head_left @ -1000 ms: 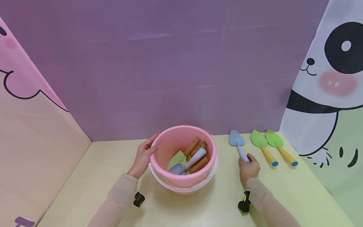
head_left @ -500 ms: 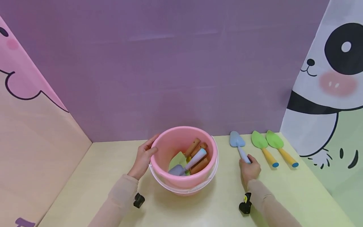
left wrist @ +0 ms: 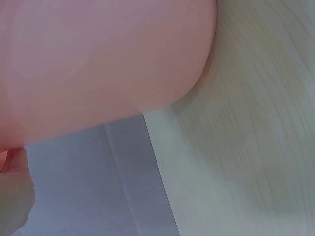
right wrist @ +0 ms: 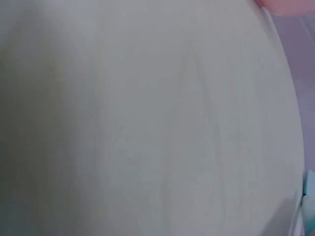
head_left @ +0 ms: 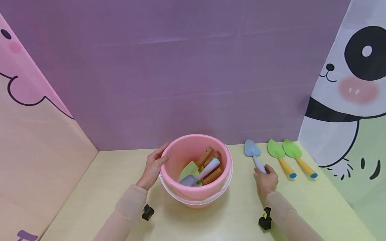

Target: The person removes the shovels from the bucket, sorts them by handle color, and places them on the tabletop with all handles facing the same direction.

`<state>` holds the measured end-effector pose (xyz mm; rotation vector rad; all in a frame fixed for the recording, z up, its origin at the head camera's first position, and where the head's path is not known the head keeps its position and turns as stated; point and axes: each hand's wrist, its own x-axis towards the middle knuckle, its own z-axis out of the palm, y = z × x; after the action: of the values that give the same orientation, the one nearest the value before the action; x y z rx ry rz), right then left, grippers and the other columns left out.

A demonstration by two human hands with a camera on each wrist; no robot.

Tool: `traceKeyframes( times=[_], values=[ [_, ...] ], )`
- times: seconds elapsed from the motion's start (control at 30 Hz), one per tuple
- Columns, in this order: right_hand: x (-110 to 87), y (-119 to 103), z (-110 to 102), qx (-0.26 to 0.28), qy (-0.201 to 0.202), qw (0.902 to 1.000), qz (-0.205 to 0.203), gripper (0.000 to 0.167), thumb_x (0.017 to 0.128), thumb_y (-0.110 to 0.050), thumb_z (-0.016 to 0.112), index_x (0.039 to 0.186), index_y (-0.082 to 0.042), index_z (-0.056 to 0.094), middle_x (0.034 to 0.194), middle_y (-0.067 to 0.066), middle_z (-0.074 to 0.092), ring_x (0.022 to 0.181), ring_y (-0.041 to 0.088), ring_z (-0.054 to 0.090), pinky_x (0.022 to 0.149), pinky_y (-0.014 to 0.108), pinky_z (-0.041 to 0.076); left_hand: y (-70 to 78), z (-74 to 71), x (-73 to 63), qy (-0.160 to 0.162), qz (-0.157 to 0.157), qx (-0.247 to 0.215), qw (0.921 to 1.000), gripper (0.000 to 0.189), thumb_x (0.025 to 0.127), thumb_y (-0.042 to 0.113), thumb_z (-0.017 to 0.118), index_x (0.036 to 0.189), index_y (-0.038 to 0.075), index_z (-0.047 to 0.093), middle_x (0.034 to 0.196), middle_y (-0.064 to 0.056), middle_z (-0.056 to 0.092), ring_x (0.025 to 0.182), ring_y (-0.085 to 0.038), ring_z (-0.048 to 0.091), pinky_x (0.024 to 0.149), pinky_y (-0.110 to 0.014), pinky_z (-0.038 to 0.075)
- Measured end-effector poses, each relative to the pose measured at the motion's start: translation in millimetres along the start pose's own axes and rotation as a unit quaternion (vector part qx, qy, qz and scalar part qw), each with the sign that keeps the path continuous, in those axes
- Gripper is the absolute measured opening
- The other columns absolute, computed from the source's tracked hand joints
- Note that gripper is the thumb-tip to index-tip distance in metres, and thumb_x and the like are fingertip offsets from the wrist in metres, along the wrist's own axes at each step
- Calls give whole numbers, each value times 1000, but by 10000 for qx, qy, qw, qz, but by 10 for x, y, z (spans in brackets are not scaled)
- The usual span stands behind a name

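Note:
In the head view a pink bucket (head_left: 193,192) stands mid-table, its white handle (head_left: 196,202) hanging down in front. My left hand (head_left: 152,169) grips its left rim, thumb over the edge and the other fingers outside. Inside lie a lavender toy trowel (head_left: 208,170), a pale green blade (head_left: 189,170) and several brown wooden handles (head_left: 205,156). To the bucket's right, my right hand (head_left: 266,180) holds a blue toy trowel (head_left: 252,148) by its lavender handle, blade toward the back. That trowel (right wrist: 309,211) barely enters the right wrist view. The bucket wall (left wrist: 98,59) fills much of the left wrist view.
Two trowels with green leaf-shaped blades, a left one (head_left: 275,149) and a right one (head_left: 291,149), lie right of my right hand, their yellow handles toward me. A purple backdrop (head_left: 193,73) closes the rear of the pale wooden table (head_left: 114,187); printed panels flank both sides.
My right hand and wrist have shifted slightly right and toward me, while the blue trowel stays almost in place. My left hand and the bucket look nearly unchanged.

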<state>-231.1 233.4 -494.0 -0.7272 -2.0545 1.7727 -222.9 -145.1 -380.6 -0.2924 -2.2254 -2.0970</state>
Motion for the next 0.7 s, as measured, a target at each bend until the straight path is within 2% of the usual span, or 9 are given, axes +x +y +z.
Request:
traceKeyframes(
  times=[0.17,0.3,0.37,0.43,0.6,0.7],
  values=[
    [-27,-102,-117,-50,-215,9997,-43,61,84,-14,60,137,5,37,136,25,41,125,36,38,105,43,33,-16,5,2,10,9,30,10000,52,85,-1,44,137,8,44,136,-13,46,101,-3,55,81,-14,48],
    [-95,-289,-202,-66,-471,9984,-311,59,87,-13,58,138,5,34,139,25,38,129,37,35,107,42,30,-16,5,-3,7,16,1,10000,52,85,-1,43,137,7,43,137,-13,46,102,-2,54,82,-14,47],
    [-121,-394,-224,-48,-636,9968,-473,57,88,-12,57,137,5,35,139,23,39,128,35,36,107,40,30,-14,3,-7,16,9,-33,10000,53,85,-2,43,137,7,43,137,-13,45,103,-2,54,83,-13,47],
    [-137,-505,-238,-61,-831,9948,-589,54,89,-13,57,137,4,37,138,20,41,127,30,39,106,32,33,-12,0,-7,22,6,-37,10000,52,85,-3,43,137,7,43,138,-13,44,103,-3,54,82,-13,47],
    [-196,-841,-260,-140,-1261,9873,-959,50,88,-19,60,133,-2,46,129,12,51,116,16,50,85,7,42,-12,4,4,-2,-22,-27,10000,52,86,-4,43,136,7,44,137,-13,45,104,-6,53,82,-14,47],
    [-241,-1046,-267,-189,-1580,9769,-1428,48,87,-24,62,128,-2,50,113,-2,60,102,2,56,78,5,44,-11,5,7,7,-53,-38,10000,52,85,-4,43,136,7,44,137,-13,46,104,-7,53,82,-14,47]
  ],
)
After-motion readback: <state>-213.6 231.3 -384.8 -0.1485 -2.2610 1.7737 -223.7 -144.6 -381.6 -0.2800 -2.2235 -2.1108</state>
